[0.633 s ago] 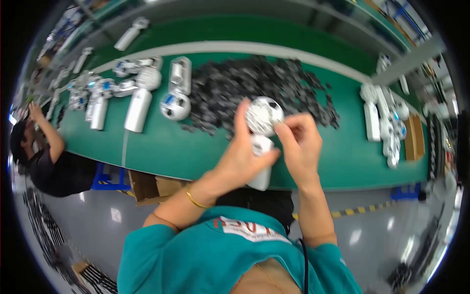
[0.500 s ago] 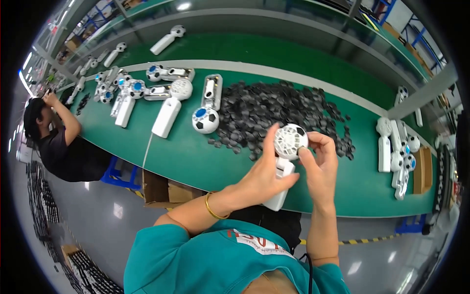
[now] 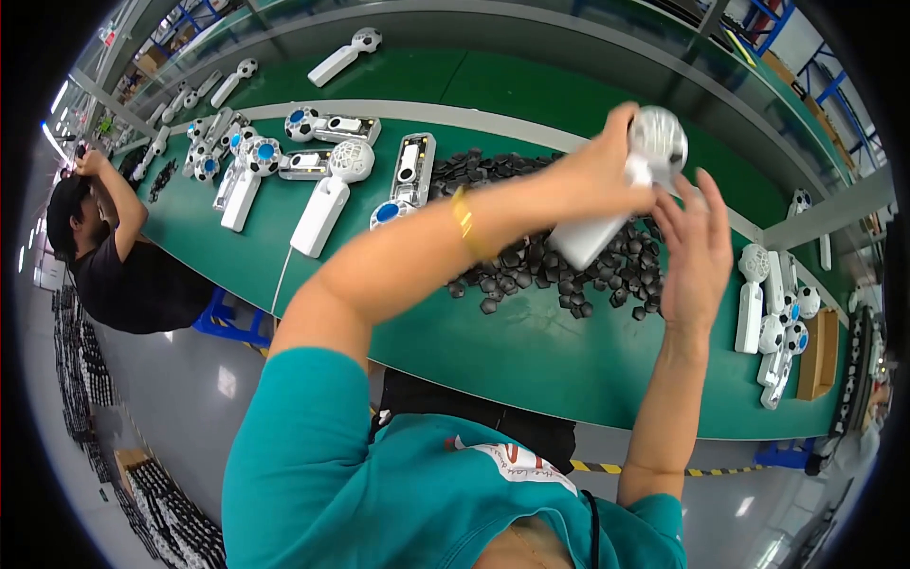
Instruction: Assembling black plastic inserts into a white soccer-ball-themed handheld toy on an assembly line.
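Observation:
My left hand [image 3: 607,175] reaches across to the right and grips a white handheld device with a ball-shaped head [image 3: 657,137]. Its straight white handle slants down toward the near left, over a heap of small black pentagon pieces [image 3: 531,270]. Motion blurs the hand and the device. Just right of the handle is my right hand [image 3: 697,251], fingers apart and pointing up; I see nothing in it. My left forearm hides part of the heap and part of a football-patterned ball head with a blue disc [image 3: 389,212].
Similar devices [image 3: 322,213], some with opened handles, lie on the left of the green table [image 3: 427,332]. More devices [image 3: 777,332] stand by a brown cardboard tray [image 3: 817,356] at the right. A co-worker [image 3: 114,247] sits at the far left.
My left hand has carried the device up and to the right, away from my body. My right hand has come off the ball head and opened, also shifting right.

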`<state>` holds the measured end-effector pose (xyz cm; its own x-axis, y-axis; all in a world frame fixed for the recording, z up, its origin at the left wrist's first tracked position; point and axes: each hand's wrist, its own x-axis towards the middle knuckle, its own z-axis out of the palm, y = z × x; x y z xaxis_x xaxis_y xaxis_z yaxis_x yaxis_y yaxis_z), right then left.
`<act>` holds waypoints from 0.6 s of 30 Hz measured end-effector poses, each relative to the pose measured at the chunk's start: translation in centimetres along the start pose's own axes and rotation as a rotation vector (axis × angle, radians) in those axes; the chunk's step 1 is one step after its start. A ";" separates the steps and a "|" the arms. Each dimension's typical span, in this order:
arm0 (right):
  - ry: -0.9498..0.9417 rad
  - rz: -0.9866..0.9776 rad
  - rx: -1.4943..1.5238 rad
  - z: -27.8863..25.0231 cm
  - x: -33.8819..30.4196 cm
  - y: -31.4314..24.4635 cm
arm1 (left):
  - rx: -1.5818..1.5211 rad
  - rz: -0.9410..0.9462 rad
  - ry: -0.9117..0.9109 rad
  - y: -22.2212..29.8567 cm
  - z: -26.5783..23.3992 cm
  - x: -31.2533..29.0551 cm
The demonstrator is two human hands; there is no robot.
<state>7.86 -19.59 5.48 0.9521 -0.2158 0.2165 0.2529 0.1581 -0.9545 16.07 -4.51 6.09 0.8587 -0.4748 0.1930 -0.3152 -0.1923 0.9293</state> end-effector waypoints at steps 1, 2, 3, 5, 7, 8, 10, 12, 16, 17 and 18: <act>0.058 -0.029 0.059 -0.3 0.0 -0.2 | 0.019 -0.058 0.066 -0.3 -0.6 2.7; 0.121 -0.061 0.111 -0.8 -0.3 -0.3 | -0.018 -0.045 0.114 -1.6 -1.3 5.8; 0.115 -0.058 0.101 -1.4 -1.0 -0.1 | -0.056 -0.031 0.161 -3.4 -2.3 8.7; 0.088 0.067 0.014 -3.5 -3.1 1.0 | 0.028 -0.095 0.279 -7.9 -4.0 14.9; 0.091 0.116 -0.053 -5.4 -5.4 2.2 | 0.228 -0.161 0.508 -9.7 -4.5 17.7; 0.079 0.166 -0.110 -6.1 -6.2 2.7 | 0.244 -0.226 0.471 -10.0 -5.6 18.9; 0.113 0.200 -0.126 -6.9 -7.5 3.6 | 0.385 -0.236 0.514 -12.1 -6.2 20.3; 0.109 0.250 -0.143 -7.3 -9.0 3.7 | 0.743 -0.024 0.574 -17.9 -8.5 22.1; 0.174 0.285 -0.192 -7.5 -9.3 4.2 | 0.862 0.053 0.290 -17.8 -9.3 19.5; 0.174 0.264 -0.193 -7.6 -9.2 4.5 | 0.828 0.122 0.182 -14.7 -9.0 16.8; 0.123 0.238 -0.173 -7.1 -9.1 4.6 | 0.858 0.211 0.196 -11.7 -10.6 12.7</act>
<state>-0.80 -23.71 -2.35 0.9504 -0.3094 -0.0331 -0.0171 0.0542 -0.9984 34.91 0.83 0.95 0.7778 -0.4330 0.4555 -0.5992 -0.7298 0.3294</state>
